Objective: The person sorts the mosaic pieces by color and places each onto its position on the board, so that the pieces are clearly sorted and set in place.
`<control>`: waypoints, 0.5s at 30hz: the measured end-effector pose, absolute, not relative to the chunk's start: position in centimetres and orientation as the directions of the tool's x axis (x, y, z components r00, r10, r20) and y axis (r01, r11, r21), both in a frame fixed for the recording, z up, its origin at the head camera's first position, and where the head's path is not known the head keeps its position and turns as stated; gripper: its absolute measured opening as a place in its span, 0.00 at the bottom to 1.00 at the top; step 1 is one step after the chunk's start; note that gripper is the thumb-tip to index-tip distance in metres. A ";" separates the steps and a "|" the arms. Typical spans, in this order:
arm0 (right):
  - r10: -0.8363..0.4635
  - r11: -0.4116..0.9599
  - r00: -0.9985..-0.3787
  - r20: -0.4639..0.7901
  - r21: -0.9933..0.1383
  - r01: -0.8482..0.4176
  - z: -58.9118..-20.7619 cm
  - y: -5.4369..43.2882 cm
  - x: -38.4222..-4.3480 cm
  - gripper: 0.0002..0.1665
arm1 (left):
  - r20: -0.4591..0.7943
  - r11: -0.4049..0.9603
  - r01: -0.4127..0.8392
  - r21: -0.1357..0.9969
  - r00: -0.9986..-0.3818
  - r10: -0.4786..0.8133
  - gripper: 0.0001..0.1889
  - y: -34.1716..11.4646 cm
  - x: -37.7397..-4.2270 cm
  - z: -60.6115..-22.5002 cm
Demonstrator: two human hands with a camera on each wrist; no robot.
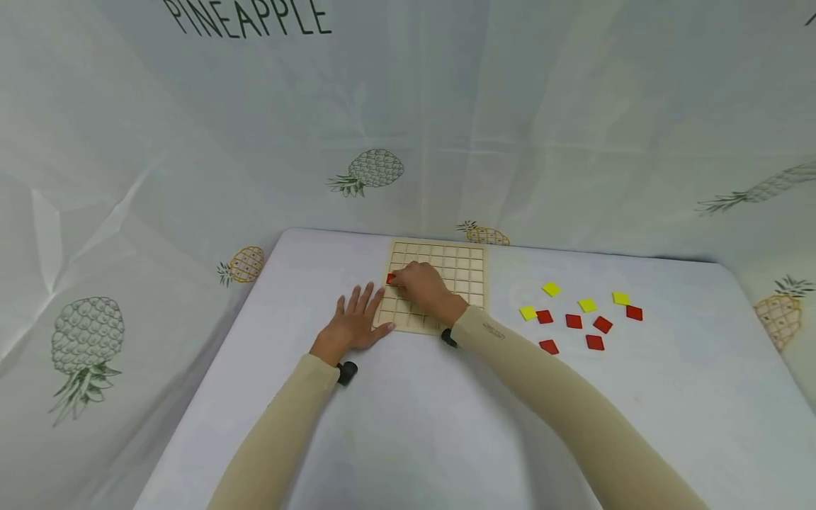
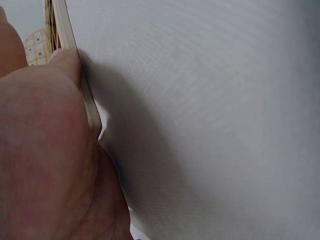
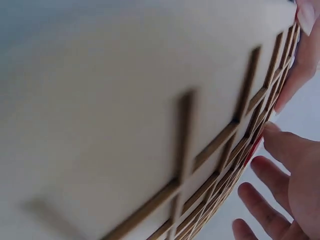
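Observation:
A pale wooden board (image 1: 468, 275) with a grid of grooved squares lies near the table's far edge. My right hand (image 1: 422, 283) reaches across it to the left side, thumb and forefinger pinching a small red square tile (image 1: 391, 279) at the grid. In the right wrist view the red tile (image 3: 254, 148) shows between the thumb and forefinger; the other fingers are spread out. My left hand (image 1: 354, 323) is flat with fingers spread, beside the board's left edge. Its thumb rests at the near left corner, touching the board's wooden edge (image 2: 92, 115) in the left wrist view.
Several loose red tiles (image 1: 574, 321) and yellow tiles (image 1: 587, 305) lie scattered on the white table (image 1: 395, 425), right of the board. A pale curtain (image 1: 542, 142) printed with pineapples hangs behind the table.

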State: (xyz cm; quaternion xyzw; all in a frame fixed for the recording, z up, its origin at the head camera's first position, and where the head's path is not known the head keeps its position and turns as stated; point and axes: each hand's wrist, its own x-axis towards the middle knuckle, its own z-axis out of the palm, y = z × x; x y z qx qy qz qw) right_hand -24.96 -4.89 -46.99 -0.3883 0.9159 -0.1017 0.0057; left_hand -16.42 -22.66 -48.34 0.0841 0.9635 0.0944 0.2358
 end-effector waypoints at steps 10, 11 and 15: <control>-0.731 0.668 -0.677 0.084 -0.113 -0.736 -46.1 -0.9 -22.7 0.18 | -0.448 0.970 0.117 0.212 -0.870 0.203 0.46 -22.9 -16.9 -49.2; -0.734 0.664 -0.672 0.093 -0.108 -0.740 -45.9 -0.4 -22.4 0.18 | -0.441 0.968 0.116 0.221 -0.874 0.205 0.46 -22.9 -16.8 -49.1; -0.750 0.640 -0.644 0.148 -0.081 -0.764 -45.6 1.4 -21.4 0.20 | -0.434 0.967 0.119 0.226 -0.877 0.209 0.46 -22.8 -16.6 -49.0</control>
